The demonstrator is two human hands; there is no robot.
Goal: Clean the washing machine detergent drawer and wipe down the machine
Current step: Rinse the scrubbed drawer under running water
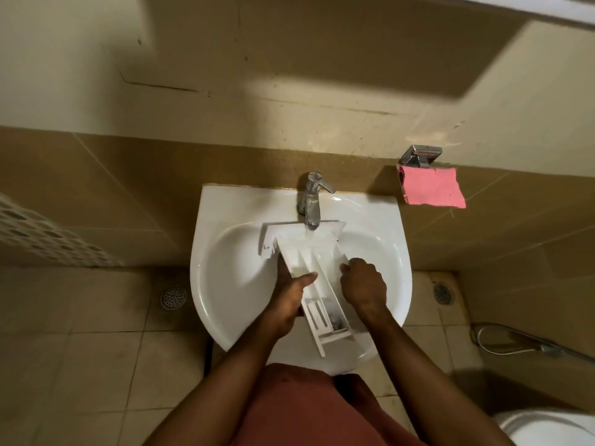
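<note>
Tiled bathroom, white sink: left hand and right hand grasp the detergent drawer.

A cream painted wall, cracked and marked, is seen above a band of tan wall tiles. A white basin with a chrome tap is fixed against the tiles. The floor is laid in beige square tiles. One round drain is set left of the basin and another drain right. Everything is lit dimly and warmly.
</note>
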